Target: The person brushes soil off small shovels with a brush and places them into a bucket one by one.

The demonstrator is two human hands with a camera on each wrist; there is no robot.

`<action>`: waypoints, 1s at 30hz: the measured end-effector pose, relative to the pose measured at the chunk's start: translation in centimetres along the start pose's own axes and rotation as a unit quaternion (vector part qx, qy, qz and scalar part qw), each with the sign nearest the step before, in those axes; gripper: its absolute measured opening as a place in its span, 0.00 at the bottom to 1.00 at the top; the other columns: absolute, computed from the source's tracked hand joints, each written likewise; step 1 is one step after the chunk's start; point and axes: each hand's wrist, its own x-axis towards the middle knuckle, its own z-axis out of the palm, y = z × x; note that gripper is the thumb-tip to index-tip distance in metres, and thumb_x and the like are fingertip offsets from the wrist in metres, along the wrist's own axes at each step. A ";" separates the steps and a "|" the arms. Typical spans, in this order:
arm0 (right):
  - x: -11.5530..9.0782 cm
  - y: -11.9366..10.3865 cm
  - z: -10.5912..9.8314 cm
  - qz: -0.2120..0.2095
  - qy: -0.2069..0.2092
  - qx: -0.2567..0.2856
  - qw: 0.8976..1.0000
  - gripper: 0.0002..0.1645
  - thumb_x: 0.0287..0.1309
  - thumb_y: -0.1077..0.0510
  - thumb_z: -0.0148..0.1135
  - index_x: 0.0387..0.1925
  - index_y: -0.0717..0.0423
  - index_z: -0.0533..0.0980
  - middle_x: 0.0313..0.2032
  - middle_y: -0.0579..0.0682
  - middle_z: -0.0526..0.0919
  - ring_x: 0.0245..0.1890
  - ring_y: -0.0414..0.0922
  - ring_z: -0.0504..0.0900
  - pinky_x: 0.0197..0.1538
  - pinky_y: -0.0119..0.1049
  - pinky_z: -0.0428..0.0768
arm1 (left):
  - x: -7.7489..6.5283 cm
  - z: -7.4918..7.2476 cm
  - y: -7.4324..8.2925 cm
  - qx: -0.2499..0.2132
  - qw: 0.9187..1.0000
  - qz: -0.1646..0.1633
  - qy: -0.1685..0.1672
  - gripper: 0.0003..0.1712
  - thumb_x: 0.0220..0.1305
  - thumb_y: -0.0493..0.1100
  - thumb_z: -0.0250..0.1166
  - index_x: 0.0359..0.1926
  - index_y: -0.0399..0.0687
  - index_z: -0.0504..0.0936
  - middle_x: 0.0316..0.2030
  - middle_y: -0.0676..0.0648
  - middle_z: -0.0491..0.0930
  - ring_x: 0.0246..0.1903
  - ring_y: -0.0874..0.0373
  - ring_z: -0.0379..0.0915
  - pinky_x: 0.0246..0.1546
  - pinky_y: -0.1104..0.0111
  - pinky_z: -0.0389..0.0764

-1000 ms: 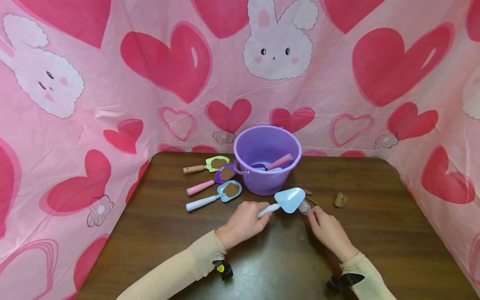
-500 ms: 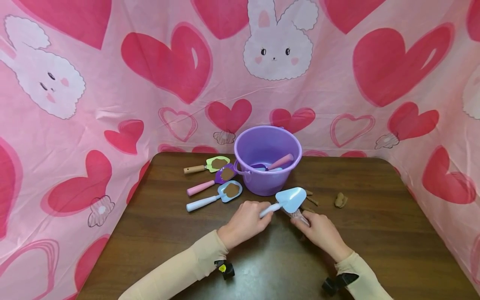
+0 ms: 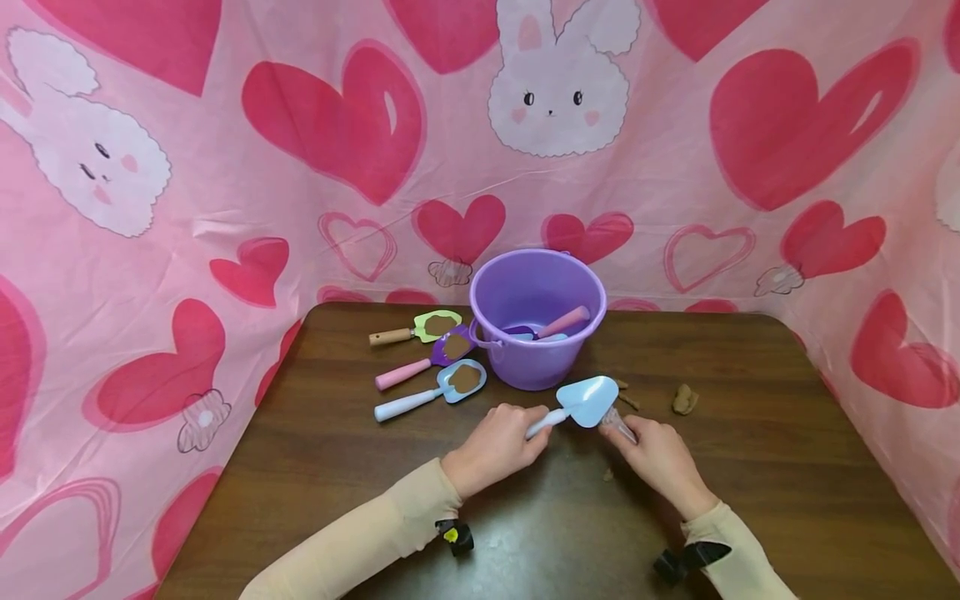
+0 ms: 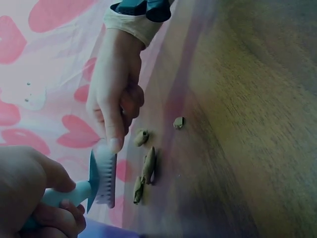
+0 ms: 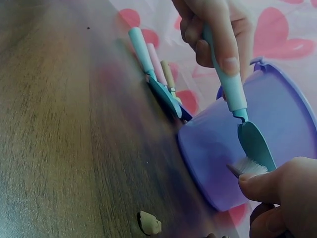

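Note:
My left hand [image 3: 491, 450] grips the handle of a light blue trowel [image 3: 588, 402], its blade raised off the table near the bucket. A small brush [image 4: 106, 178] with pale bristles is pinched in my right hand [image 3: 663, 462]. Its bristles lie against the underside of the trowel blade, as the left wrist view shows; from the head view the blade covers part of them. Below, on the table, are several brown clay-like pieces [image 4: 149, 166]. A small brown crumb [image 3: 608, 475] lies between the hands.
Behind the trowel stands a purple bucket [image 3: 532, 367] with a pink-handled tool [image 3: 566, 322] inside. Left of it lie a green trowel [image 3: 393, 337], a purple trowel [image 3: 405, 373] and a blue trowel [image 3: 405, 406], brown patches on their blades. A brown lump [image 3: 684, 399] rests at right.
The right hand swept the brush left beneath the trowel blade, then came back right. My left hand, holding the trowel, shifted slightly right.

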 end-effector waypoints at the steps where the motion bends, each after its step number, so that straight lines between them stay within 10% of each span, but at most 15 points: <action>1: 0.0 0.1 -0.1 0.002 0.000 0.001 1.000 0.21 0.67 0.46 0.68 0.23 0.53 0.75 0.18 0.44 0.69 0.20 0.43 0.67 0.26 0.39 0.65 | 0.0 0.0 0.0 0.002 1.000 0.003 0.000 0.08 0.71 0.40 0.66 0.33 0.48 0.78 0.19 0.56 0.67 0.18 0.65 0.63 0.18 0.77 0.63; 30: 0.4 0.0 -0.1 -0.008 0.021 -0.009 1.000 0.22 0.67 0.47 0.68 0.22 0.51 0.72 0.17 0.44 0.65 0.20 0.45 0.67 0.26 0.40 0.64 | 0.2 -0.6 0.1 0.029 0.999 0.018 0.012 0.12 0.71 0.40 0.65 0.29 0.49 0.73 0.18 0.56 0.64 0.17 0.63 0.62 0.17 0.75 0.63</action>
